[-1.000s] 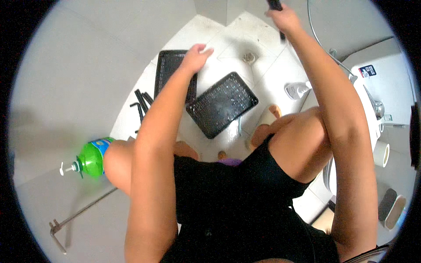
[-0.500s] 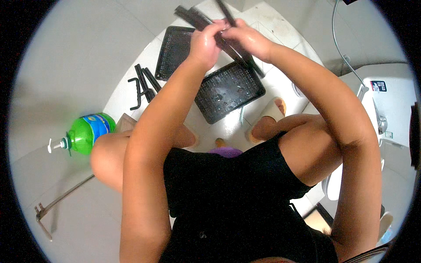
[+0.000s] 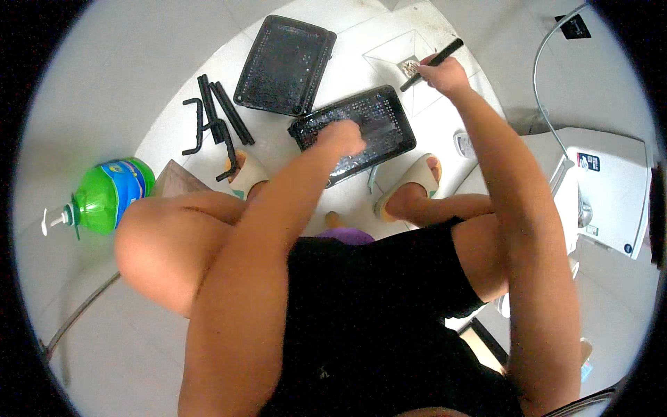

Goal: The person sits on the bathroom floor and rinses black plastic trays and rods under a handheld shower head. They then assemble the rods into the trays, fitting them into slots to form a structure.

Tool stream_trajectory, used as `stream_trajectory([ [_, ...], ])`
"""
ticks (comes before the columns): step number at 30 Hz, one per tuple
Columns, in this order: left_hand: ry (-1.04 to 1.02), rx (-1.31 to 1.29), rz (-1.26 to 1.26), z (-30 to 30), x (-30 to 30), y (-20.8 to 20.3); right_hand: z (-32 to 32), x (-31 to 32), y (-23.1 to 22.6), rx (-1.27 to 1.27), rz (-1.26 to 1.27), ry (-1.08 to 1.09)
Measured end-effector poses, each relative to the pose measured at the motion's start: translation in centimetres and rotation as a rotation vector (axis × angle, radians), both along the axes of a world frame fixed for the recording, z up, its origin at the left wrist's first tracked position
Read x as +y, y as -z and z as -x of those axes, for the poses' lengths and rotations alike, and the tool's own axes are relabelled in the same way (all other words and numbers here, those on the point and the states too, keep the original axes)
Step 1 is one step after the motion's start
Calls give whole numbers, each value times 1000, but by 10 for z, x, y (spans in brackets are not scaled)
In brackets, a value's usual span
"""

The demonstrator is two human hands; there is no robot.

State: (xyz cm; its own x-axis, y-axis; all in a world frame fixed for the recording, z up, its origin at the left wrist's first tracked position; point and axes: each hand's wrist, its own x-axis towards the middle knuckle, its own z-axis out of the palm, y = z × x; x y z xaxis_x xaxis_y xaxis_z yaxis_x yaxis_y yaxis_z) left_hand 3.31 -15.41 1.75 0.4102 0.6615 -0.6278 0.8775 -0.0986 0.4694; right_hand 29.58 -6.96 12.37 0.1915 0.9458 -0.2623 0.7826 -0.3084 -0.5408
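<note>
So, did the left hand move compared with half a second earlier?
Yes. The left hand has come apart from the right hand and dropped toward the person, onto the near black tray; the right holds a black bar.

Bright, even daylight on a pale tiled floor, seen through a round fisheye view.

Black corners ring the picture and straight tile lines bend near the rim. The left hand (image 3: 342,137) is motion-blurred; wet glare speckles the black rectangular plastic tray (image 3: 379,118); shadows stay soft.

left hand (image 3: 342,137) reaching down, blurred | right hand (image 3: 445,73) raised, grip closed
</note>
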Motion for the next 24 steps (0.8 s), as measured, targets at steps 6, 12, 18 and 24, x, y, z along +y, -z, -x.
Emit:
stream_trajectory([
  [6,242,253,-194,-4,-28,11,33,-26,23,190,-96,252],
  [12,139,281,-208,32,-42,30,35,-50,49,212,-165,192],
  [18,164,263,-238,45,-48,27,46,-60,68,308,-244,181],
  [24,203,284,-266,46,-47,29,47,-55,74,243,-217,166],
])
